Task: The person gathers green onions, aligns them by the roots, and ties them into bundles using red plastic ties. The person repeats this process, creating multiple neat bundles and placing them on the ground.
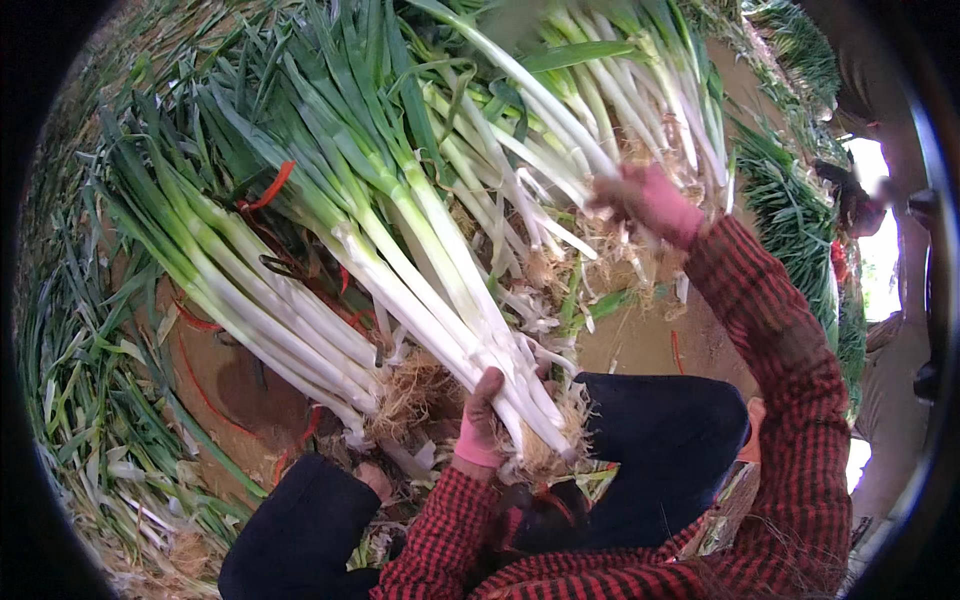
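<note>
My left hand (484, 424), in a pink glove with soiled fingers, grips a bunch of long green onions (427, 255) near the roots. The white shanks slant up and left into dark green leaves. My right hand (649, 199), also gloved and slightly blurred, is closed around the lower end of a single long onion stalk (551, 109). That stalk runs up and left over a loose heap of onions (480, 157). To the left of the held bunch, another group of onions (262, 307) lies with its roots toward me.
Red ties (270, 187) and dark cords lie between the onion groups. Leaf scraps (127, 420) cover the ground on the left. My knees (667, 442) flank the held bunch. Stacked onions (787, 202) line the right, where another person's dark-sleeved arm (855, 199) shows.
</note>
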{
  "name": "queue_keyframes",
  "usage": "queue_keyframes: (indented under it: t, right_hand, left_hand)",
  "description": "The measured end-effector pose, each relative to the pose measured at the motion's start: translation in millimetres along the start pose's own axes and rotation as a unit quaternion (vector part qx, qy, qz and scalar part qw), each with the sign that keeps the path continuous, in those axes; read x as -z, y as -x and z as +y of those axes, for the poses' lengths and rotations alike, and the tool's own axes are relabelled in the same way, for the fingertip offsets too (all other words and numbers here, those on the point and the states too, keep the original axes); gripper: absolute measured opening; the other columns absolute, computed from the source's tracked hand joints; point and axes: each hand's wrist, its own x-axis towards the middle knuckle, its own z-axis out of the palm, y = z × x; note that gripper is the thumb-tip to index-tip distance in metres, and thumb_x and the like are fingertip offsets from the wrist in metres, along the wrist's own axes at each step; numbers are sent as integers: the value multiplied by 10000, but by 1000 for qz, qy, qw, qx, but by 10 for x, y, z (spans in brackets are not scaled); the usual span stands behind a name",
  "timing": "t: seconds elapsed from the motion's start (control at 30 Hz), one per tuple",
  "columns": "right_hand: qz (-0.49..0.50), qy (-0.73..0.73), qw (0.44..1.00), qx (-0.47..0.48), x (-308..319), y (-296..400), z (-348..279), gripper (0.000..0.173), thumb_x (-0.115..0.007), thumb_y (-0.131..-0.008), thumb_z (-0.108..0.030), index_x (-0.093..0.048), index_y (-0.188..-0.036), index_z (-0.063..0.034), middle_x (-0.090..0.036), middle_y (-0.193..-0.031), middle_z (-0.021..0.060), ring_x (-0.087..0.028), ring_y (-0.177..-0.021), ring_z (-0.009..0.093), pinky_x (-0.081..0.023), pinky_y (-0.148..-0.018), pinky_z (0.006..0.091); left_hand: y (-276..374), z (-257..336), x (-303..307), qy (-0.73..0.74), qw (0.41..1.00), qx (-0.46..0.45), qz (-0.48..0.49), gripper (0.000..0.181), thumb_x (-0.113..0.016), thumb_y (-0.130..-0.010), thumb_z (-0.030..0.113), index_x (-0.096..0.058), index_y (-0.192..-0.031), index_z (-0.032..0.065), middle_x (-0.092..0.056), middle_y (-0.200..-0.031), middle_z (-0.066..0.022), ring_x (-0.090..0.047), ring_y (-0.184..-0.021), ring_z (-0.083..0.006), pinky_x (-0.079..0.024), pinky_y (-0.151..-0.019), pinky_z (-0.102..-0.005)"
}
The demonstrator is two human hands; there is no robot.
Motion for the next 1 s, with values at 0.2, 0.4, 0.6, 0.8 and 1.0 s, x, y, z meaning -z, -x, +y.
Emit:
queue_keyframes:
  t: [0.2, 0.4, 0.6, 0.8, 1.0]
  right_hand:
    - [-213, -196, 947, -139, -1068, 2002, 436, 299, -594, -981, -302, -654, -1050, -17, -681, -897, 65, -662, -803, 138, -548, -714, 283]
    - [-102, -329, 912, -224, -1475, 3063, 929, 420, -628, -953, -349, -624, -1179, 5, -683, -998, 46, -624, -877, 104, -513, -770, 285]
    - [-233, -472, 781, -335, -1506, 3774, 1108, 698, -696, -880, -370, -425, -1411, -8, -638, -1173, 146, -663, -987, 215, -546, -854, 337]
    - [-231, -563, 695, -382, -1722, 3930, 1359, 734, -708, -859, -361, -419, -1410, 29, -632, -1207, 174, -663, -1040, 260, -540, -926, 362]
    - [-223, -630, 620, -410, -1699, 3857, 1321, 717, -711, -866, -326, -409, -1425, 5, -605, -1278, 178, -625, -1135, 271, -488, -1014, 418]
  left_hand:
    - [460, -202, -548, -40, 999, 18, -1, 759, -742, -817, 385, -414, -1399, 25, -593, -1222, -188, -611, -1120, -330, -518, -992, -472]
    - [1249, -858, -330, -101, 981, 118, 115, 655, -673, -898, 392, -443, -1372, 2, -631, -1189, -174, -649, -1046, -312, -521, -976, -443]
    - [1930, -1250, -422, -122, 957, 222, 143, 656, -656, -925, 380, -401, -1409, 17, -573, -1289, -179, -606, -1147, -288, -492, -1013, -435]
    - [1894, -1118, 240, -41, 968, 159, 190, 618, -645, -936, 345, -420, -1418, 30, -557, -1351, -169, -578, -1206, -319, -460, -1059, -468]
    - [1040, -537, 378, 12, 990, 19, 140, 520, -639, -945, 310, -501, -1357, 24, -626, -1264, -174, -653, -1097, -309, -540, -960, -472]
